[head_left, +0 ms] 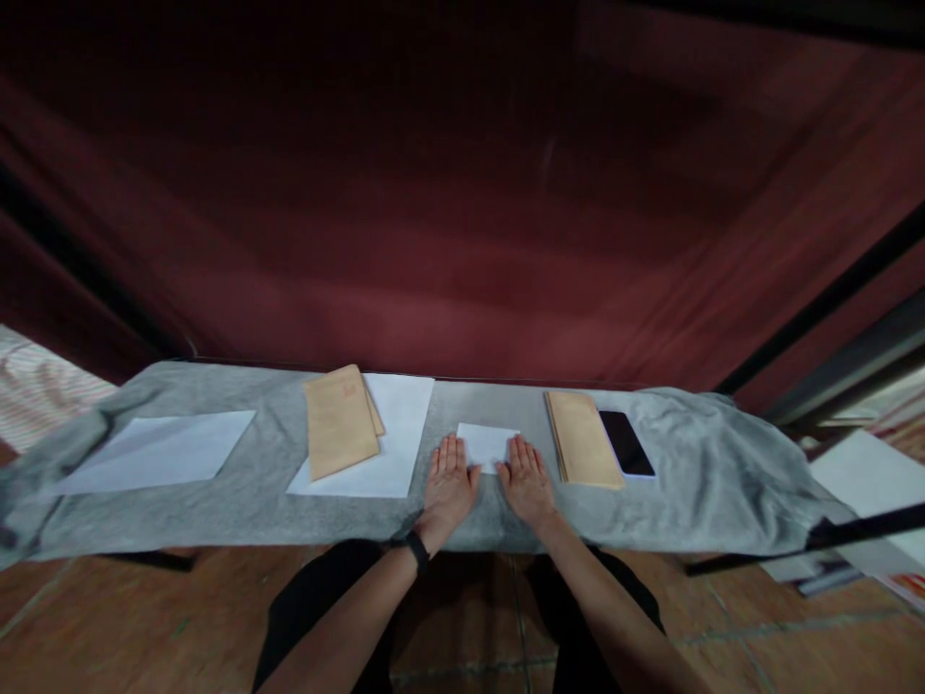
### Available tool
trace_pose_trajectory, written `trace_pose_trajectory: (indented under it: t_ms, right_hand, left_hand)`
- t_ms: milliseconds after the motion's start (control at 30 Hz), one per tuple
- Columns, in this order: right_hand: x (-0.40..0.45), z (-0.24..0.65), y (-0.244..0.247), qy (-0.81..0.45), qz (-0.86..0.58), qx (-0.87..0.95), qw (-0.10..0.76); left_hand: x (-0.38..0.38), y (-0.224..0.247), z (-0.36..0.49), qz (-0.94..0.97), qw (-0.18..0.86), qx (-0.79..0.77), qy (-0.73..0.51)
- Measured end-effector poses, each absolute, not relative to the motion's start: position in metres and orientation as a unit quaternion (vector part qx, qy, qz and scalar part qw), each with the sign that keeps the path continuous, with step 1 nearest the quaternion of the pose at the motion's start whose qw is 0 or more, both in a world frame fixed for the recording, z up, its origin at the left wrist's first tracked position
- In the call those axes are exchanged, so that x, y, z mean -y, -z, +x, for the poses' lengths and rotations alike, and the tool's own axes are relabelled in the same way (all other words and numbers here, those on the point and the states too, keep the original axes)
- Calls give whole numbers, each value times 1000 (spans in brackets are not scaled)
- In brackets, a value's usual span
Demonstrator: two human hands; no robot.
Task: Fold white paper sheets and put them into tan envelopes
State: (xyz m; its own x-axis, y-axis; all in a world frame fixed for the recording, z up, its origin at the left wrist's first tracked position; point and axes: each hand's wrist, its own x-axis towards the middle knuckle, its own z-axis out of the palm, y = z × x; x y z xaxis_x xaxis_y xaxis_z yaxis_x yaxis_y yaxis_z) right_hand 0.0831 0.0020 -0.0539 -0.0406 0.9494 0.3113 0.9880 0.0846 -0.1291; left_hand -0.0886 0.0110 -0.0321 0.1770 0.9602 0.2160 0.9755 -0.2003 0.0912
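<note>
A small white piece of paper point(489, 444), which looks folded, lies in front of me on the grey cloth. My left hand point(449, 485) rests flat at its left edge, palm down, fingers stretched out and thumb toward the paper. At the paper's right edge lies my right hand point(529, 485), also flat with its fingers extended. Neither hand grips anything. To the left, brown envelopes point(339, 424) sit on a larger white sheet point(409, 424). On the right is a stack of brown envelopes point(587, 439), with a dark-screened phone point(625, 444) beside it.
The grey cloth point(267, 516) covers a long, narrow surface against a dark red panel point(462, 289). Another white sheet point(159, 451) lies at the far left. Papers point(878, 477) are stacked low at the far right. Below is a tiled floor point(108, 627).
</note>
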Motion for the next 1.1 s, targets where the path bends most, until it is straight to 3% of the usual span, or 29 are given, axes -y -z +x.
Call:
trace_pose_trajectory:
  t_ms: [333,533,1100]
  right_hand:
    - [-25,58,34,-50,-629,728,268]
    - [-31,48,39,-35,-643,732,222]
    - [-18,79,55,85,-652,727,197]
  left_hand:
    - [-36,21,-71,-821,36,547,162]
    - [-48,33,-72,-834,11,544,86]
    - [-38,37,-98,-801,23,585,125]
